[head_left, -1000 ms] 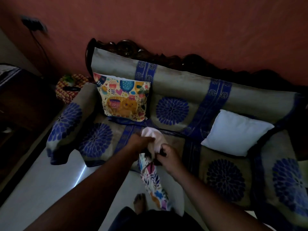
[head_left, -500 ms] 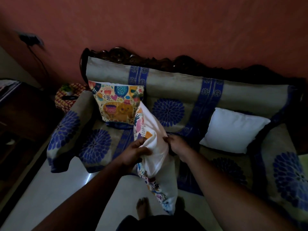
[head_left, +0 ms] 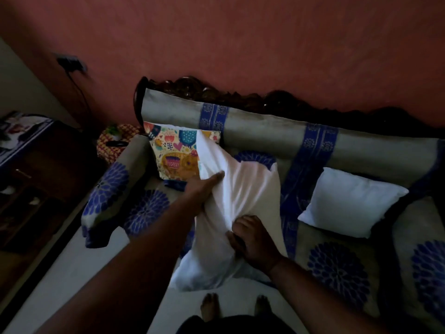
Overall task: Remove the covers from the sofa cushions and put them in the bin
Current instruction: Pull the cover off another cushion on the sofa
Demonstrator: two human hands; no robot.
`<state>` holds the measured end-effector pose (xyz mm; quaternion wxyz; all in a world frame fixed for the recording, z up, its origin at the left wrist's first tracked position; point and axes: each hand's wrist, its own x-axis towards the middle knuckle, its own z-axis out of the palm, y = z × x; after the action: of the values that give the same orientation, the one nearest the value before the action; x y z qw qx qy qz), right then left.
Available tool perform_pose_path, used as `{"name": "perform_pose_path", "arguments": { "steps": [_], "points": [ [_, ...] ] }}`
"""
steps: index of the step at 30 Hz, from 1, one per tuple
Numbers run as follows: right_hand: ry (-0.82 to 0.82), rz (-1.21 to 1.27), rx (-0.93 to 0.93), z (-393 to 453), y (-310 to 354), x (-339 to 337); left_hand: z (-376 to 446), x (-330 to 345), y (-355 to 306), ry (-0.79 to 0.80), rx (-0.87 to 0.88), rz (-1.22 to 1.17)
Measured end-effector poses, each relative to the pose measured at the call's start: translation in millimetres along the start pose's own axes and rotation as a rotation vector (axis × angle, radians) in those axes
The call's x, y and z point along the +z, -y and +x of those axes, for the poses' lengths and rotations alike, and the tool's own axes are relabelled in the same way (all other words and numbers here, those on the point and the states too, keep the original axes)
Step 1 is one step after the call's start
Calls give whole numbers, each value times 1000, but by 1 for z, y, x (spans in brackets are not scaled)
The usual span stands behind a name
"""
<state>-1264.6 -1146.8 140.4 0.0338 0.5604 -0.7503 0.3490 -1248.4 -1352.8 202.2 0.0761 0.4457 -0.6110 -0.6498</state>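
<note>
Head view is showing a dim room with a patterned sofa (head_left: 265,145) filling the middle and right of the frame. At centre, a white cushion (head_left: 243,196) is standing slanted against the seat's front edge, its lower end hanging toward the floor. The left hand (head_left: 204,189) is lying along the cushion's left side with fingers fairly straight, seemingly slipped under a fold of white cloth; whether its grip is pinching that cloth I cannot tell. The right hand (head_left: 252,239) is sitting low on the cushion, fingers curled and bunching the fabric, probably anchoring one layer so the other can be drawn off. No printed cover shows on this cushion from here. Behind it, upper left of centre, an elephant-print cushion (head_left: 175,153) is leaning on the backrest, cover on, waiting its turn. At right, a bare white cushion (head_left: 349,201) is resting on the seat. No bin is recognisable.
</note>
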Motion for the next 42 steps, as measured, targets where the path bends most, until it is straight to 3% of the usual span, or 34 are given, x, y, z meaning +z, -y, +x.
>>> {"name": "perform_pose_path", "arguments": {
  "steps": [2,4,6,10,13,17,23,25,31,34,36,40,42],
  "points": [
    [38,-4,-3,-5,-13,-1,9,3,11,-16,124,173],
    [60,49,48,-10,-24,-3,5,5,17,10,241,201],
    [28,97,210,-8,-30,-5,-6,8,21,50,285,140],
    [-199,139,632,39,-34,-17,-20,8,30,183,262,100],
    [-124,170,834,79,-41,-31,-29,9,34,267,277,122],
    [-138,153,825,86,-48,-31,-31,3,32,262,282,113],
    [-188,370,769,78,-54,-36,-28,-3,35,205,271,140],
    [-129,458,739,76,-48,-40,-24,-3,30,162,289,227],
    [-6,734,726,76,-26,-33,-14,10,2,137,289,155],
    [-14,641,709,73,-25,-28,-6,16,-7,20,341,348],
    [-9,404,676,71,-29,-26,-5,21,-9,-33,334,381],
    [-68,-257,398,65,-38,-28,-7,30,-6,3,264,138],
    [-61,-414,236,66,-39,-33,-6,31,-4,-9,226,67]
  ]
}}
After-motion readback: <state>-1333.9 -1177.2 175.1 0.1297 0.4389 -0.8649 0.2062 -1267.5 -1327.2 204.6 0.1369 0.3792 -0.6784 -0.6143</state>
